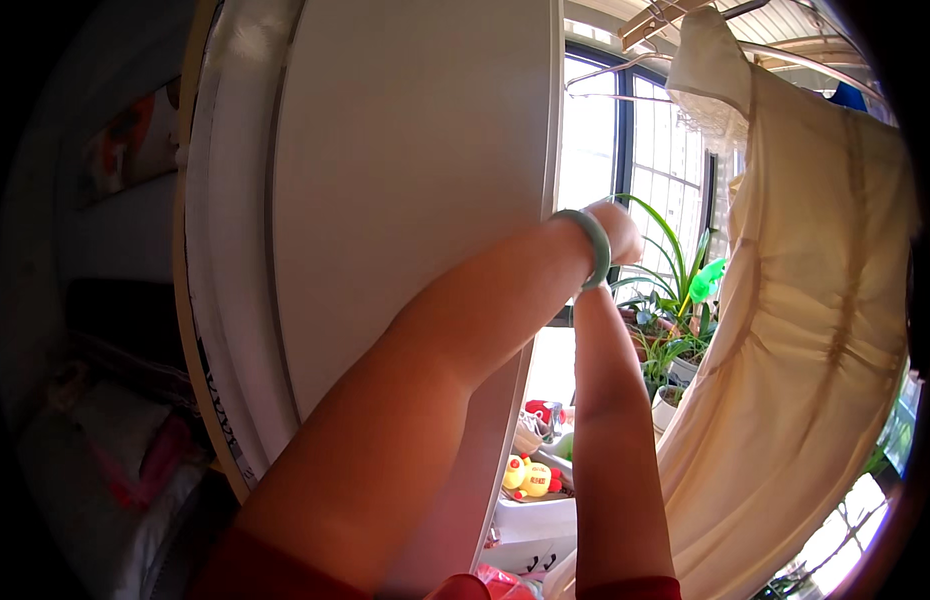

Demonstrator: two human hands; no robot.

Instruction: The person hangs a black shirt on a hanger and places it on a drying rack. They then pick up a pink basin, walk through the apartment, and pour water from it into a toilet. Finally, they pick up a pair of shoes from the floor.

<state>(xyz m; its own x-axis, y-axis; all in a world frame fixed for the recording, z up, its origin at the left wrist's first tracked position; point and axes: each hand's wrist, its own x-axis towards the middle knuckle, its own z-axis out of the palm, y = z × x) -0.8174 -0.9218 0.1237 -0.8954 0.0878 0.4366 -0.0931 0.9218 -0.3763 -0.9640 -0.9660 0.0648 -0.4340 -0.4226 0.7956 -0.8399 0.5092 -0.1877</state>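
Observation:
Both my arms, in red sleeves, reach forward past the edge of a pale door or panel (412,150). My left hand (617,231) is a blurred shape in front of the window, with a green bangle (598,251) around its wrist; its fingers are not clear. Behind the bangle and the left wrist, my right hand is hidden, with only its forearm (611,390) showing. Just right of the hands are long green plant leaves (664,225). Whether either hand holds anything cannot be seen.
A cream dress (802,300) hangs at the right, near a wire hanger (622,71). Potted plants (682,367) and a green pinwheel-like ornament (707,280) stand by the window. Lower down, a yellow plush toy (532,478) lies above a white cabinet (532,553). Bedding (127,427) is at the left.

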